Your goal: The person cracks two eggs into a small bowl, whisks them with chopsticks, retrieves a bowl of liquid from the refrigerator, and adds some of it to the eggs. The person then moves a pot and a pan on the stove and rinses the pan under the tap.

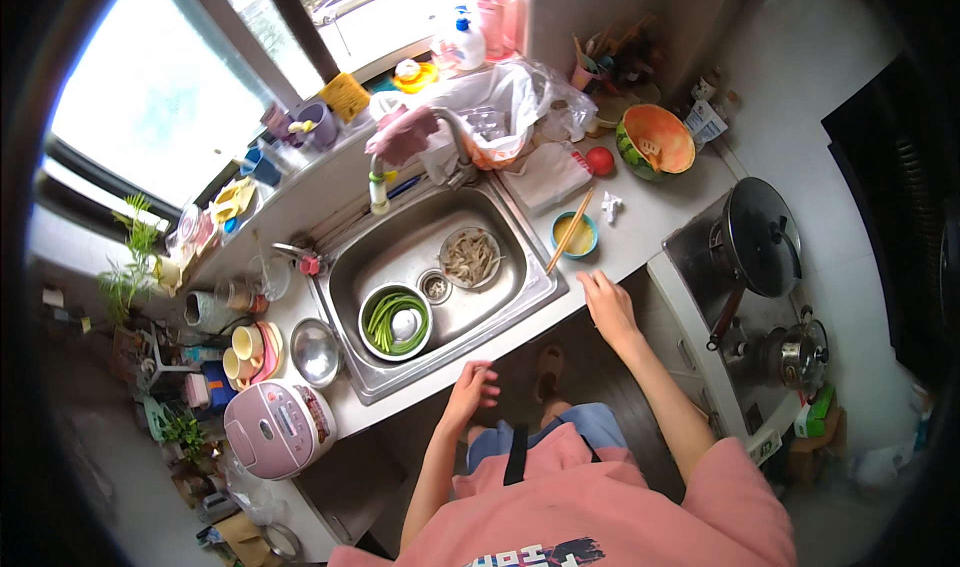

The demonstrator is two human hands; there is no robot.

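Observation:
My right hand is at the counter's front edge, just below a small teal bowl of yellow liquid that looks like beaten egg. Its fingers are bunched, and whether they pinch anything is hard to see. Wooden chopsticks lie across the bowl. My left hand hangs empty in front of the sink, fingers loosely curled and apart. In the steel sink, a white pot holds long green stalks and a round metallic object. A clear bowl of greyish shrimp-like food sits beside the drain.
A lidded frying pan and a glass-lidded pot stand on the stove at right. A hollowed watermelon half, a tomato and crumpled tissue occupy the back counter. A faucet overhangs the sink. A pink rice cooker and metal bowl stand left.

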